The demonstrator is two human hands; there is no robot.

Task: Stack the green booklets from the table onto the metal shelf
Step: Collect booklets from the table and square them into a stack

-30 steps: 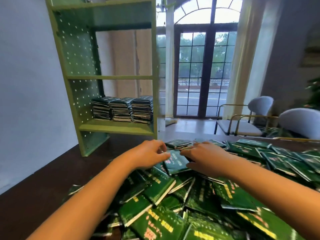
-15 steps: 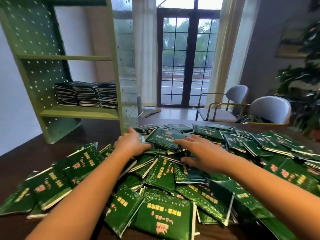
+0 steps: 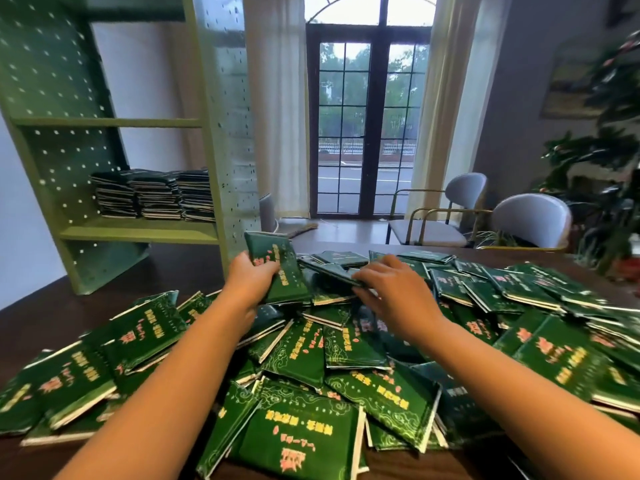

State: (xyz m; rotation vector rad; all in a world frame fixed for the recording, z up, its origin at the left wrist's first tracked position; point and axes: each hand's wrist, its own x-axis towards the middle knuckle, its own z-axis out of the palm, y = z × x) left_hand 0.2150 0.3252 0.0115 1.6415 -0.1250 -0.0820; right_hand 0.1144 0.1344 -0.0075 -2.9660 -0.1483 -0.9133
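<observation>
Though three stacks point(image 3: 156, 195) sit on the green metal shelf point(image 3: 138, 233), most green booklets point(image 3: 301, 362) litter the dark worktop point(image 3: 52, 306), fingers of the left hand point(image 3: 251, 278) clamped on one, those of the right hand point(image 3: 394, 289) pinching another.

Yellow and pink print on the green booklets point(image 3: 301, 433) cannot be read.

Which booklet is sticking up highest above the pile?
The booklet in the left hand: tilted up, cover toward the camera, in front of the shelf's right post. The others lie lower in the heap.
</observation>
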